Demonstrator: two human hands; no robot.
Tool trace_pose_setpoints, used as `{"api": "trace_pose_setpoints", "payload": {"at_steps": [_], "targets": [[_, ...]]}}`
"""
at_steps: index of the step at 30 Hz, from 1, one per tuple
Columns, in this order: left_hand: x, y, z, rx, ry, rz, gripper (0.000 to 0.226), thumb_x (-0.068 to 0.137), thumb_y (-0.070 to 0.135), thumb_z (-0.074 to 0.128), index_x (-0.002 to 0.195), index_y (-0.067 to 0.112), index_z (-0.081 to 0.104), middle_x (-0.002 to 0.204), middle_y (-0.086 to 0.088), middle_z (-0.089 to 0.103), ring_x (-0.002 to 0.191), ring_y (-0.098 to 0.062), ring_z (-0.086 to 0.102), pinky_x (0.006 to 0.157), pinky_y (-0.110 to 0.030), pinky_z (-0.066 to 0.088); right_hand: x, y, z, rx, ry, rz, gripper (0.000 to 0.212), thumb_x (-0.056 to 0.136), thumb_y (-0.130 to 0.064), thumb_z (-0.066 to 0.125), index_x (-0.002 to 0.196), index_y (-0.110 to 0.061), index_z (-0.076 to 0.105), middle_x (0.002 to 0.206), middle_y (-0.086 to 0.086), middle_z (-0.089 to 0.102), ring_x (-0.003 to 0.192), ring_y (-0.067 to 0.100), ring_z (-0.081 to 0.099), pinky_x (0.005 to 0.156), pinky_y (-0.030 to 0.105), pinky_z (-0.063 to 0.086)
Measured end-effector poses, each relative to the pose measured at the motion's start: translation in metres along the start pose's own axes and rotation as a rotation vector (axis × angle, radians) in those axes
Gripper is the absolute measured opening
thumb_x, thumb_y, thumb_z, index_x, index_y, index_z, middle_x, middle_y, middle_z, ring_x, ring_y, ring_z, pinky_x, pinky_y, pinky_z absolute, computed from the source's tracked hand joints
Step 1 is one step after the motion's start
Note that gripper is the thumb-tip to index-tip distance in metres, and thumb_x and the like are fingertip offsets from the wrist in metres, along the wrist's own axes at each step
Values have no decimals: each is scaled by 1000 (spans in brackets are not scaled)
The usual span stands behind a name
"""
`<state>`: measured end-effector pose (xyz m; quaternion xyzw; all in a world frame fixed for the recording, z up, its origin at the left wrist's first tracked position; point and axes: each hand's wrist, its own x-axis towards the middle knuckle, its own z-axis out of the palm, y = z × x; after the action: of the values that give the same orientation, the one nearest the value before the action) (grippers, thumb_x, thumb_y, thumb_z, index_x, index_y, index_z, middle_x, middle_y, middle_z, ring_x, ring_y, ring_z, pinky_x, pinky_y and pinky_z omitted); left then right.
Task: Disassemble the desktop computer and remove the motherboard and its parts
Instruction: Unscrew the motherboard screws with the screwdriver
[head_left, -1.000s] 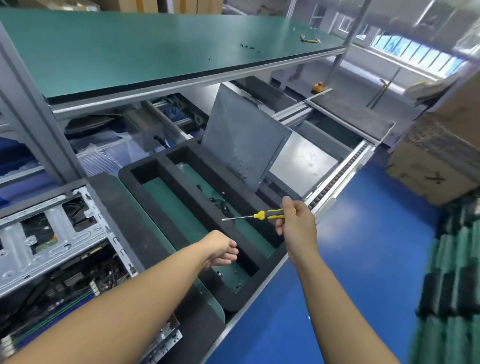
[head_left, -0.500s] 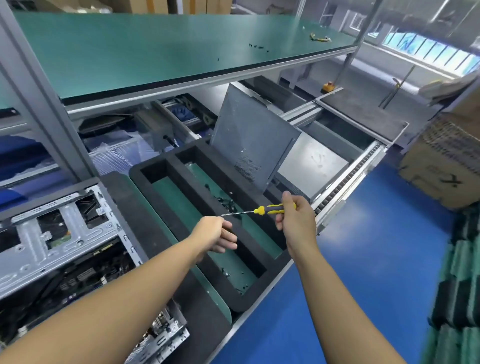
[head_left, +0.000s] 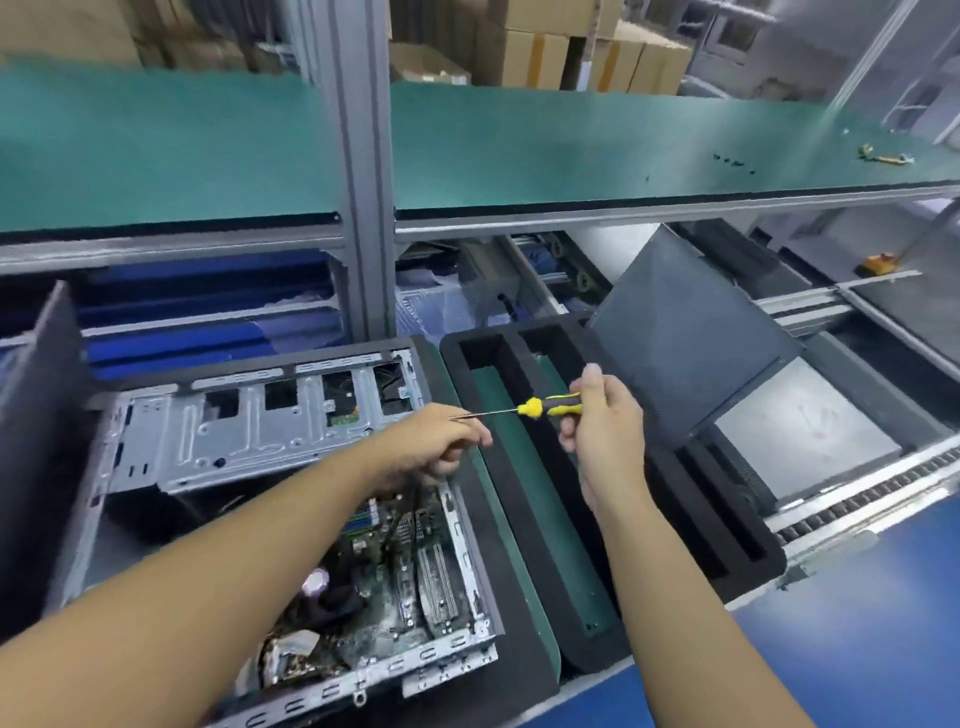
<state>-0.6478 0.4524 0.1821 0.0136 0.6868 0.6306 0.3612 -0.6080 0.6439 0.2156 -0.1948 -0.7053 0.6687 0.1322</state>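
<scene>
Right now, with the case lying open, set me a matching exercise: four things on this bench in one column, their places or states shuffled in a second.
Things
1. screwdriver
2. computer case
3. foam tray
4. side panel

Places or states
A. leans tilted at the far end of the foam tray
B. lies open, motherboard showing
C. gripped in the right hand
D. black, with green-floored compartments, right of the computer case

Pairs: 1-C, 2-B, 3-D, 4-A

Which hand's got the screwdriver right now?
The right hand, gripping the yellow-and-black handle of the screwdriver above the black foam tray. The left hand holds no handle; it sits at the shaft's tip, over the open computer case.
</scene>
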Motion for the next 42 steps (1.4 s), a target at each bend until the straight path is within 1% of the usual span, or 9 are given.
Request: {"api": "trace_pose_setpoints", "payload": {"at_steps": [5,8,13,17,25,31,35,38,42], "targets": [[-34,-24,-49,57,-70,-52,19,98,15,50,87,16,65,53,7,27,40,-9,19,38,-14,17,-9,-4,39,-4,-121,-2,37,101,-42,48,84,-10,54,62,3,46,50,13,42,41,25,33],[-48,-44,-67,147,-68,-24,22,98,12,44,89,10,64,54,4,39,44,-13,36,41,-21,28,-14,-4,55,-32,-169,-17,40,99,-44,50,90,-5,54,61,1,46,49,13,44,41,24,35],[-61,-76,-82,512,39,-12,34,90,1,42,79,18,70,73,1,70,68,-11,62,73,-31,47,-25,-2,73,-71,-231,-50,35,96,-46,56,88,-12,57,58,-5,47,50,13,45,45,28,37],[-64,-97,-85,753,180,5,29,90,16,49,81,38,66,91,17,70,85,-1,64,83,-28,51,-33,2,78,-143,-306,-70,32,94,-49,59,87,-17,60,59,0,53,49,13,46,47,28,39],[-52,-124,-70,1074,37,134,19,90,22,50,96,31,66,106,10,59,101,-12,57,93,-35,43,-49,5,85,-646,-794,-350,12,91,-41,64,85,-32,59,72,-3,60,56,9,48,56,22,43],[-47,-145,-63,1185,127,248,13,90,31,44,91,30,58,96,13,60,90,-12,56,72,-30,38,-56,10,81,-948,-1107,-357,13,89,-38,70,91,-30,60,74,-13,57,58,-9,54,56,20,44],[-45,-147,-62,1160,170,231,19,91,37,41,99,31,58,100,15,62,96,-14,59,79,-34,44,-57,13,85,-1000,-1165,-380,8,88,-34,70,91,-29,65,80,-17,59,70,-12,53,68,17,44],[-46,-148,-61,1181,201,251,18,87,34,43,95,28,58,96,13,64,94,-15,61,79,-33,47,-59,15,88,-1035,-1226,-366,8,89,-32,68,85,-33,61,77,-19,57,72,-8,53,66,11,41],[-50,-144,-60,1241,123,286,15,81,32,47,88,29,60,93,13,60,97,-13,53,83,-33,37,-68,20,89,-1165,-1238,-310,9,91,-36,62,88,-31,55,85,-7,61,76,14,58,72,34,52]]}}
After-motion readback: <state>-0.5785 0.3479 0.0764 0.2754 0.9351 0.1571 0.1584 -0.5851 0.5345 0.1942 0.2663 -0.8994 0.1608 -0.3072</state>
